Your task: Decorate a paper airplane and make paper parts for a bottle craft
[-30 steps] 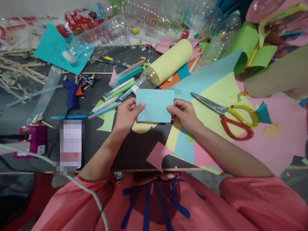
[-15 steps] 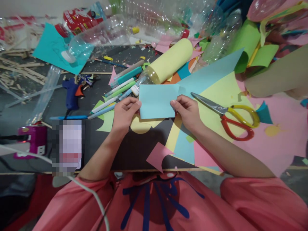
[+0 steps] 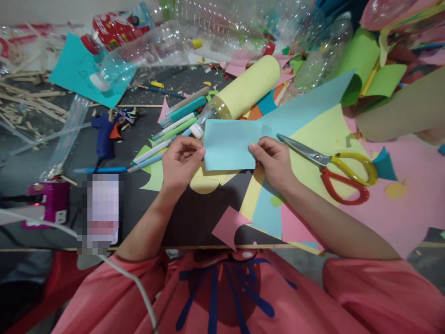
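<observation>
A light blue rectangle of paper (image 3: pixel 229 144) is held up over the table by its two side edges. My left hand (image 3: pixel 182 162) pinches its left edge between thumb and fingers. At the right edge, my right hand (image 3: pixel 273 160) has the same kind of grip. Just right of that hand lie scissors (image 3: pixel 327 162) with one yellow and one red handle, on yellow and pink paper. Behind the held paper is a bottle wrapped in yellow paper (image 3: pixel 250 88), and several markers (image 3: pixel 184 111) lie to its left.
A blue glue gun (image 3: pixel 103 134), a phone-like device (image 3: pixel 104 208) and a purple box (image 3: pixel 48 204) are at left. Clear bottles (image 3: pixel 146 51) and wood sticks (image 3: pixel 31 97) lie behind. Another person's arm (image 3: pixel 399 111) reaches in from the right. A pink scrap (image 3: pixel 231 227) lies near the front edge.
The blue paper has risen very slightly and tilted a little, still between both hands. The whole view has shifted slightly, with the objects a little further right.
</observation>
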`<action>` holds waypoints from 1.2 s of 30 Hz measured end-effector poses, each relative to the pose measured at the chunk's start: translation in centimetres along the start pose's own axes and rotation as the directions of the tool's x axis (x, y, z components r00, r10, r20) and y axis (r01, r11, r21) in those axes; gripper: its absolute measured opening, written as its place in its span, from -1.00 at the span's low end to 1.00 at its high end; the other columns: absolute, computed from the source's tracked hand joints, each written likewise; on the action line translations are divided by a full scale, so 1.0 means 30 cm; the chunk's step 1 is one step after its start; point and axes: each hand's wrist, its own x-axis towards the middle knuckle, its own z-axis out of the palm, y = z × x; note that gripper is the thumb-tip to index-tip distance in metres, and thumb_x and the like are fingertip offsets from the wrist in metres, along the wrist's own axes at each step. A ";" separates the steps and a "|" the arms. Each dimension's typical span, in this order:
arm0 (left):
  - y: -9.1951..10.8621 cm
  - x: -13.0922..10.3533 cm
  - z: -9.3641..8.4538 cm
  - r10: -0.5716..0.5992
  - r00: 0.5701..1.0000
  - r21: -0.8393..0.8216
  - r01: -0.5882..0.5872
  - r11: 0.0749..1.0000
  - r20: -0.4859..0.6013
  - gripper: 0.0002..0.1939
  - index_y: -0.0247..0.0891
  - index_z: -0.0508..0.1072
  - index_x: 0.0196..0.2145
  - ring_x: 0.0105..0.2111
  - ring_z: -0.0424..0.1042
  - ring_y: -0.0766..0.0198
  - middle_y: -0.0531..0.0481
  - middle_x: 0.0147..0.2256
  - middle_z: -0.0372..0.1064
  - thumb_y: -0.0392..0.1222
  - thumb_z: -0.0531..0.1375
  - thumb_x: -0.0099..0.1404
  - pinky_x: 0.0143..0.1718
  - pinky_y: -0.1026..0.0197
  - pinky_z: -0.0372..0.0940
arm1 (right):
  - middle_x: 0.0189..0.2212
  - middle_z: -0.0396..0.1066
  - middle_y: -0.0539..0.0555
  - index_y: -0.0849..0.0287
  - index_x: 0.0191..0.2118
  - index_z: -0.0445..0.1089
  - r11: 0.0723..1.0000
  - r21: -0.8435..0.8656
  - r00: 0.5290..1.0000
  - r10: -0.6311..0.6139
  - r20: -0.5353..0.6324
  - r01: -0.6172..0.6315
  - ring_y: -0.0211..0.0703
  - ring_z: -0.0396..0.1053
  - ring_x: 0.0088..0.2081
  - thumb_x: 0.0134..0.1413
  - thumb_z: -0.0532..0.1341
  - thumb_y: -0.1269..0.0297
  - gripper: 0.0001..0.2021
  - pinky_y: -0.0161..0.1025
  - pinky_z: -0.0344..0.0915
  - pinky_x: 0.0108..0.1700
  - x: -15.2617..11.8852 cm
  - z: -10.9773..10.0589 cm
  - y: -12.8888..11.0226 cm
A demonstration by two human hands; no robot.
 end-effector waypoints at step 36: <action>-0.034 -0.025 -0.012 0.063 0.982 0.045 -0.072 0.996 0.181 -0.60 -0.06 0.54 -0.01 -0.48 0.39 0.46 -0.11 0.05 0.33 0.10 0.31 0.23 -0.47 0.35 0.38 | -0.67 0.03 -0.13 0.09 -0.57 0.30 0.999 0.046 0.998 -0.001 -0.059 0.004 -0.33 0.00 -0.60 -0.12 0.36 -0.25 -0.51 -0.27 0.05 -0.53 0.007 -0.005 0.025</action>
